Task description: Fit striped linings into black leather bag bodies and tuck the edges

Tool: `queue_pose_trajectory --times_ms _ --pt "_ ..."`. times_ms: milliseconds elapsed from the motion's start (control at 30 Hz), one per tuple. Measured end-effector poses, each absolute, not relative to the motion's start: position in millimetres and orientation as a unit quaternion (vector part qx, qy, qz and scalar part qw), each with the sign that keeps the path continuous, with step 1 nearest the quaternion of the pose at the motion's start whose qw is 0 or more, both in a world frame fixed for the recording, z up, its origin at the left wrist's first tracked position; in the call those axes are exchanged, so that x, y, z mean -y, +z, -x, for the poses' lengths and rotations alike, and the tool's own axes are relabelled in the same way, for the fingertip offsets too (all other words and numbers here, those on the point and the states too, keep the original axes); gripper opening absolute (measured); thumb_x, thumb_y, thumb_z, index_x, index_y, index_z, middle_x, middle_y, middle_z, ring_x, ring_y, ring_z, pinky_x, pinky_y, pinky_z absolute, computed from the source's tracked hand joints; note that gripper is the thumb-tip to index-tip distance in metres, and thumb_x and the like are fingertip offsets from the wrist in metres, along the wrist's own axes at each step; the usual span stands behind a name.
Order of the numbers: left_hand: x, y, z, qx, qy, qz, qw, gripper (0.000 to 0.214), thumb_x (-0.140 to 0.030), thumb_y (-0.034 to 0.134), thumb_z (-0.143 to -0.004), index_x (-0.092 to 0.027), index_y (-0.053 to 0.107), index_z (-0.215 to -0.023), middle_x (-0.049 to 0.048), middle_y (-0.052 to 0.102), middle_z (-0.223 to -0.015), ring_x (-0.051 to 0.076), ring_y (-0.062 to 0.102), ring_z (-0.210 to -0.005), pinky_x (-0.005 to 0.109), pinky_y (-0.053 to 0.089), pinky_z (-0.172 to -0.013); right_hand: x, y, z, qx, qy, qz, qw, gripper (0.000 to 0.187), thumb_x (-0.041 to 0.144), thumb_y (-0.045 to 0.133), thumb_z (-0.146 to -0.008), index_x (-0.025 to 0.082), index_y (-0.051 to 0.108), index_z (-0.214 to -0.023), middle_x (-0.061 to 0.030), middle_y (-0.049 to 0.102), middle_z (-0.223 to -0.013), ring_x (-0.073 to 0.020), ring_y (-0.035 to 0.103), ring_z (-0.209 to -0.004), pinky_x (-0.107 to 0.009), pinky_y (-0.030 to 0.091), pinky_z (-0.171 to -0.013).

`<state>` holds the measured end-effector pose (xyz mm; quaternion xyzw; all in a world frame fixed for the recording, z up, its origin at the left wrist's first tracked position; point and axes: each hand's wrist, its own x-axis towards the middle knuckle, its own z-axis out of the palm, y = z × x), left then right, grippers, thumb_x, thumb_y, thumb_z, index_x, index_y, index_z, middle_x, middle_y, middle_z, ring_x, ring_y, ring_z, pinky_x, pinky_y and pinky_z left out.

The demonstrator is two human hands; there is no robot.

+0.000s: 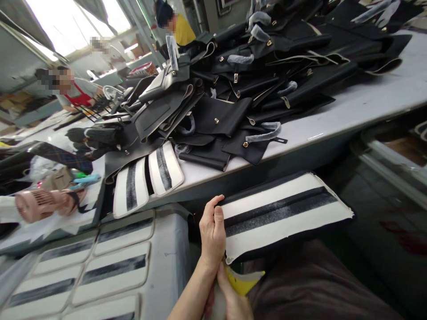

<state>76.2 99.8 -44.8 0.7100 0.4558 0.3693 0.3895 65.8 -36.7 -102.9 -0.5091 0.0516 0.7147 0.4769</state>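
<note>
My left hand point(212, 233) is closed on the left end of a long black panel with white strips and a dark fuzzy strip point(283, 215). Its thumb lies on top and its fingers wrap the edge. The panel lies across my lap, just below the table's front edge. My right hand point(230, 300) sits under my left wrist, partly hidden, with its fingers wrapped round a yellow object point(243, 281) that I cannot name.
The grey table point(350, 111) carries a big heap of black bag parts with gold studs point(253, 84) and two striped panels point(147, 180). Several more striped panels point(110, 269) lie on a lower surface at the left. A pink fan point(40, 204) lies at the far left. Other people work in the background.
</note>
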Motion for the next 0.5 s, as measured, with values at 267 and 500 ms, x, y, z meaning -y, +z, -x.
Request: queue_pose_trajectory --times_ms 267,500 --pt "-98 -44 -76 -0.479 0.360 -0.718 0.353 0.036 -0.039 0.034 -0.102 -0.023 0.062 -0.118 0.0046 0.065 -0.121 0.020 0.057 -0.115 0.035 0.040 -0.102 31 -76 -77 0.003 0.709 0.524 0.473 0.068 0.085 0.059 -0.063 0.019 0.053 -0.051 0.0004 0.046 -0.038 -0.0141 0.050 -0.036 -0.027 0.045 -0.043" --pt "-102 -41 -75 -0.479 0.369 -0.703 0.373 0.033 -0.035 0.037 -0.101 -0.022 0.063 -0.117 0.0054 0.065 -0.121 0.021 0.057 -0.116 0.038 0.038 -0.108 28 -70 -99 -0.059 0.776 0.417 0.468 0.063 0.077 0.071 -0.059 0.017 0.055 -0.071 0.0088 0.041 -0.036 -0.0078 0.036 -0.026 -0.021 0.037 -0.030"
